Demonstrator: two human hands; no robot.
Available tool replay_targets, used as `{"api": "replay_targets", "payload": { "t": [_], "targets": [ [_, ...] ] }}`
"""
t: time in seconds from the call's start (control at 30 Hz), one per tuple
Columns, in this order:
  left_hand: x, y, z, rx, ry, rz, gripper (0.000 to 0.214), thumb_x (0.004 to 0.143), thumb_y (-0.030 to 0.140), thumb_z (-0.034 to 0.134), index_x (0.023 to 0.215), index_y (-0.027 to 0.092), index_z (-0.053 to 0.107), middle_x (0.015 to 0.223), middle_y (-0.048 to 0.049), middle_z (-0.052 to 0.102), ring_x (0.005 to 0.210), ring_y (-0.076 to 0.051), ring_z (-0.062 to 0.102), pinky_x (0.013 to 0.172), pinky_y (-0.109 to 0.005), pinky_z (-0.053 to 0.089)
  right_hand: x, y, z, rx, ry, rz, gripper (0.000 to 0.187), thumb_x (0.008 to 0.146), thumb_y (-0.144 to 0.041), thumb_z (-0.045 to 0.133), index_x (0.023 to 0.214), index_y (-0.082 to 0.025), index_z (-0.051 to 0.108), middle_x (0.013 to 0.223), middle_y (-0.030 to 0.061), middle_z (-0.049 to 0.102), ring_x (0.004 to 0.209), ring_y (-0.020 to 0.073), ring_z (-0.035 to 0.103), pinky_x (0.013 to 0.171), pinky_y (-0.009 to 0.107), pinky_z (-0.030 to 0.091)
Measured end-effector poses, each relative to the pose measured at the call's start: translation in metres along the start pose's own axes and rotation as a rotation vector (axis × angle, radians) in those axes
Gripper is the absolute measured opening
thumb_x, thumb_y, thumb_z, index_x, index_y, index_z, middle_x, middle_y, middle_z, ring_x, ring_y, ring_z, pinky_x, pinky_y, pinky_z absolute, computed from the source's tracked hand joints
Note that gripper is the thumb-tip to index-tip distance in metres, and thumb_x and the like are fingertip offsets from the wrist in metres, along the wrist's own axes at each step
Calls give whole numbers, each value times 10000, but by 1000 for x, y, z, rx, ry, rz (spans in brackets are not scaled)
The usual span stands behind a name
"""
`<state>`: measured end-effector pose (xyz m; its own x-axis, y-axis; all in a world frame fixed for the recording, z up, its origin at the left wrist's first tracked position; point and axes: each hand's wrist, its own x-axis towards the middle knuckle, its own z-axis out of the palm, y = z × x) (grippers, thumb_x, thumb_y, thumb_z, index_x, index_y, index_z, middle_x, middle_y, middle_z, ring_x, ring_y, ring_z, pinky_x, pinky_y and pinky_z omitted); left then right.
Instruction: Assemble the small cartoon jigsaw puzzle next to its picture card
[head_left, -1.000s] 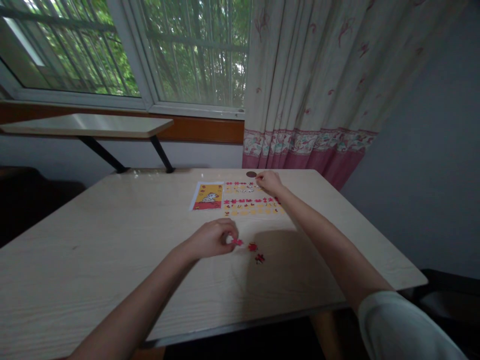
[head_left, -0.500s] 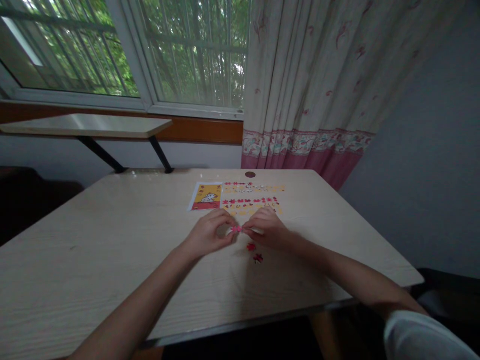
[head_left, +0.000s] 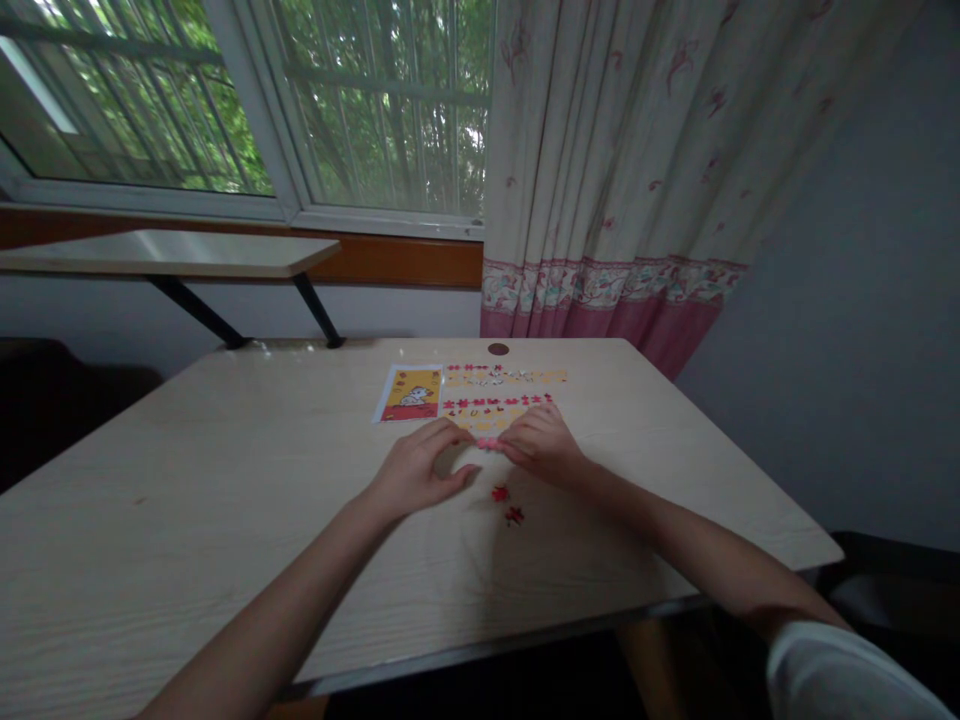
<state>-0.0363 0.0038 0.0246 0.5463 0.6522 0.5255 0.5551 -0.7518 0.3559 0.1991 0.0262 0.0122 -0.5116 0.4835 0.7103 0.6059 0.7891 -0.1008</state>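
My left hand (head_left: 417, 468) and my right hand (head_left: 541, 444) meet over the middle of the wooden table (head_left: 225, 500). Between their fingertips sits a small pink puzzle piece (head_left: 487, 443), pinched from both sides. Two loose red pieces (head_left: 507, 504) lie on the table just in front of my hands. Behind my hands, rows of sorted red and yellow puzzle pieces (head_left: 502, 392) are laid out. A small yellow and red picture card (head_left: 410, 393) lies to their left.
A dark round disc (head_left: 498, 349) sits near the table's far edge. A shelf on black brackets (head_left: 172, 255) juts out below the window at the back left. A flowered curtain (head_left: 637, 170) hangs behind the table on the right.
My right hand came back from the far rows to meet my left hand. Both hands have lifted the pink piece and moved it slightly away from me.
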Motion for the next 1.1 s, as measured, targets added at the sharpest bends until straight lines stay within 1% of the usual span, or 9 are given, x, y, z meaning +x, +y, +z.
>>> {"api": "replay_targets", "payload": {
  "t": [0.07,0.13,0.27,0.37,0.6,0.83,0.97,1.03,1.1],
  "targets": [
    [-1,-1,-1,31,-21,-12,218,832,336,566,1005,205,558,937,-48,612,855,-175,578,744,-302,468,3,15,-10,-16,77,44,197,864,-380,588,783,-236,693,742,9,689,730,146,582,764,322,354],
    [-1,-3,-1,62,-80,-14,211,851,349,533,994,198,571,898,-50,613,815,-175,577,711,-297,463,4,31,-20,-6,159,91,205,870,-375,581,796,-223,696,753,26,691,735,155,587,743,318,375],
    [-2,-5,2,103,-238,5,205,881,336,475,949,188,600,792,-40,608,728,-164,565,646,-272,436,2,54,-32,-11,222,152,220,877,-371,566,793,-221,703,753,41,686,738,173,588,741,332,402],
    [-3,-5,6,122,-291,8,195,883,324,466,900,188,604,746,-31,600,692,-158,553,620,-261,415,-1,61,-31,-23,210,167,218,878,-368,562,805,-230,713,745,41,677,737,179,585,740,339,405],
    [-3,-4,8,136,-319,14,198,888,313,453,812,188,586,710,-22,589,672,-156,545,605,-258,398,-3,61,-27,-30,191,164,218,878,-365,563,799,-231,716,742,38,669,728,172,577,741,333,406],
    [-3,-4,8,165,-360,28,193,900,304,442,831,189,581,756,-33,615,744,-175,574,647,-271,413,-3,61,-27,-32,203,130,226,880,-359,565,800,-211,715,741,42,674,730,172,580,733,330,401],
    [-3,-4,8,165,-368,32,194,902,307,439,836,187,577,767,-37,619,748,-179,577,652,-277,419,-3,60,-27,-29,192,151,214,878,-349,569,795,-214,714,747,43,675,737,173,584,742,332,400],
    [-3,-3,9,160,-369,34,194,903,303,437,834,186,576,769,-38,621,754,-180,579,660,-278,423,-1,62,-25,-29,161,183,196,869,-341,583,797,-214,714,765,47,680,763,176,589,752,330,399],
    [-2,-2,10,156,-374,31,189,901,294,438,835,185,577,776,-40,625,766,-181,584,670,-279,427,4,70,-21,-14,65,240,167,850,-333,607,801,-216,715,783,44,685,770,173,594,741,315,404]
  ]
}}
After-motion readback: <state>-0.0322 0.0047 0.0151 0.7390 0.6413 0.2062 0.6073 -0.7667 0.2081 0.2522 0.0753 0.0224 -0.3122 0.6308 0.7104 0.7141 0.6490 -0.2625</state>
